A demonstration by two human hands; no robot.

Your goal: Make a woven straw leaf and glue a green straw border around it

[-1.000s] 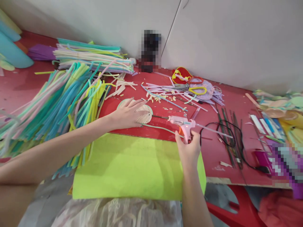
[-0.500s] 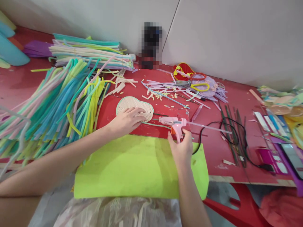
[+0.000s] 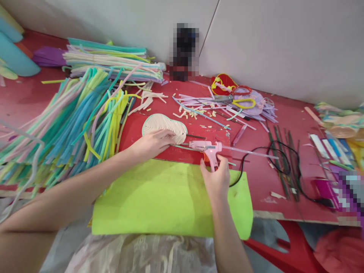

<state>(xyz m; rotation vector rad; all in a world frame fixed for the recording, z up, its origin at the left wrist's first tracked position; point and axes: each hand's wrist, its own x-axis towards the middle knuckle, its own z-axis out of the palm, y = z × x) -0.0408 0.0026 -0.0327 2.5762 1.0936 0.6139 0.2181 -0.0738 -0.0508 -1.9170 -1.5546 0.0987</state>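
Observation:
My left hand (image 3: 155, 143) is closed at the lower edge of a cream, figure-eight-shaped piece (image 3: 163, 124), made of pipe cleaners in slanting rows with a pale green rim. Its fingertips and thumb hide part of that edge. A thin green pipe cleaner (image 3: 189, 148) runs from near these fingertips to the right, passing behind the glue gun. My right hand (image 3: 216, 174) grips a pink hot glue gun (image 3: 206, 147) by its handle, next to the orange trigger. The nozzle points left, close to my left fingertips. A clear glue stick (image 3: 250, 151) sticks out of the gun's back.
Bundles of coloured pipe cleaners (image 3: 88, 113) fill the left. Scissors (image 3: 243, 102) lie among lilac strips at the back. A lime-green sheet (image 3: 159, 201) covers the front edge. On the right, a black cord (image 3: 241, 170) loops over dark green stems (image 3: 281, 163).
The glue gun in my right hand has moved slightly left, its nozzle closer to my left fingertips. My left hand stays at the cream piece. The whole view has shifted a little.

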